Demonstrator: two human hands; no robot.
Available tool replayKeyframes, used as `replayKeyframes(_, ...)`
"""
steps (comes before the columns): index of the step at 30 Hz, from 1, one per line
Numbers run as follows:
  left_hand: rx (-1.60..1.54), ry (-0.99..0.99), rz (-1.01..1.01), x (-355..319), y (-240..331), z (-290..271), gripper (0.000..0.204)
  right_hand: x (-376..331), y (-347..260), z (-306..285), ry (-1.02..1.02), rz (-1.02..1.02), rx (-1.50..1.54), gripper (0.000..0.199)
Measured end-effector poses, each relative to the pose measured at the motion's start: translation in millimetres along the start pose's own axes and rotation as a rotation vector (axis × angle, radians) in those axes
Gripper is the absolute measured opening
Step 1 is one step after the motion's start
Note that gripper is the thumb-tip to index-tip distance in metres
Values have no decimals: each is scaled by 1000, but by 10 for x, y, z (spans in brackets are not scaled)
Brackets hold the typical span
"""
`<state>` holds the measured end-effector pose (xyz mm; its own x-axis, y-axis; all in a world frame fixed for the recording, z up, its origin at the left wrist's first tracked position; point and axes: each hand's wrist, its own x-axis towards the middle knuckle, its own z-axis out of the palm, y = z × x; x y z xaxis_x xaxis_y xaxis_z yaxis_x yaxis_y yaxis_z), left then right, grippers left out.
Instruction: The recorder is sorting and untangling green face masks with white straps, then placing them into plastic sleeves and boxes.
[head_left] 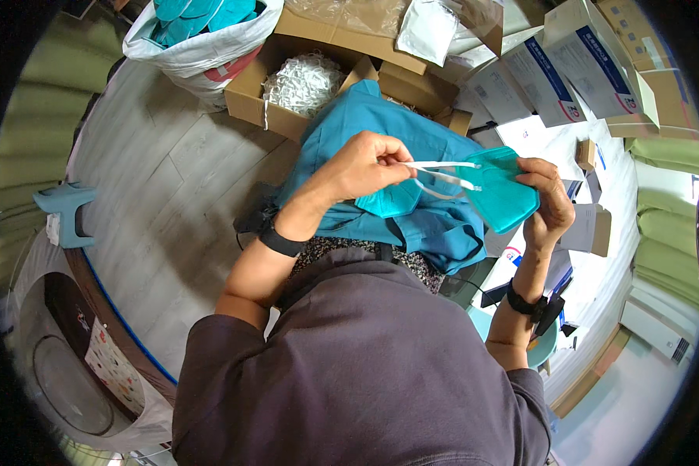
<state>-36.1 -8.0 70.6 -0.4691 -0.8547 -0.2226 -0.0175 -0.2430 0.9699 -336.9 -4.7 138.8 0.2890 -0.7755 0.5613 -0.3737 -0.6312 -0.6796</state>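
Note:
My right hand (547,200) grips the outer edge of a teal folded face mask (502,194), held up above my lap. White elastic ear loops (443,165) stretch from the mask's near side to my left hand (371,161), whose thumb and fingers pinch their ends. Below, a second teal mask (391,199) rests on the blue cloth (346,132) that covers my lap, partly hidden by my left hand. Both wrists wear black bands.
Ahead, a cardboard box (279,116) holds a heap of white elastic loops (303,81). A white sack (210,66) full of teal masks stands at far left. Several white and blue cartons (512,78) are stacked at far right. A blue plastic stool (68,203) is on the left.

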Motion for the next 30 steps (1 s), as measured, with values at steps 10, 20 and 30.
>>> replayKeyframes(10,-891,-198,301,-253,-95,-425,20,-352,442,-248,174,186,146,26)
replayKeyframes(20,-893,-432,206,-189,1,-238,36,-276,912,519,129,511,273,32)
replayKeyframes(30,-1219,14,118,-188,23,-351,46,-818,620,1329,-532,970,-120,38)
